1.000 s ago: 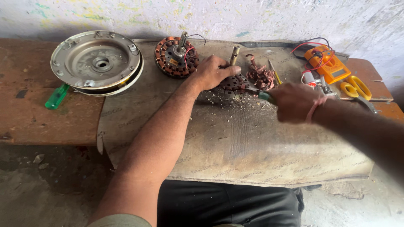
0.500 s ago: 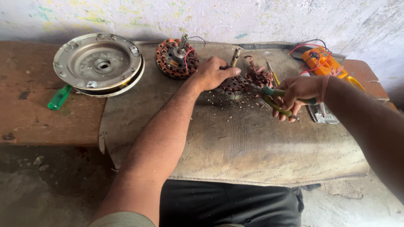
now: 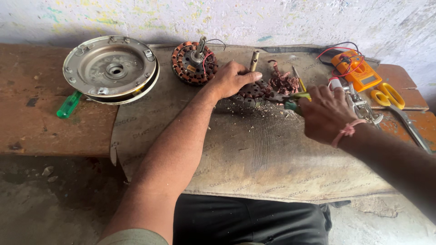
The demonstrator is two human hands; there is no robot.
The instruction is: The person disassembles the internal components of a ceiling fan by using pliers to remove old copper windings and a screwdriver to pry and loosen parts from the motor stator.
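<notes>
My left hand (image 3: 230, 78) presses down on a round motor stator (image 3: 252, 92) with a metal shaft (image 3: 254, 61) standing up from it. Tangled copper wire (image 3: 282, 80) hangs off its right side. My right hand (image 3: 326, 113) grips pliers (image 3: 290, 98) with green and yellow handles, and their jaws reach into the stator's edge. A second stator (image 3: 194, 62) with intact copper coils and a shaft sits just left of my left hand.
A round metal fan motor cover (image 3: 111, 69) and a green-handled screwdriver (image 3: 69, 105) lie at the left. An orange multimeter (image 3: 359, 71) with red and black leads, yellow-handled scissors (image 3: 394, 100) and metal tools lie at the right. A worn mat (image 3: 254, 159) covers the bench.
My right hand brought the pliers from the right side of the bench to the stator's edge. My left hand stayed on the stator.
</notes>
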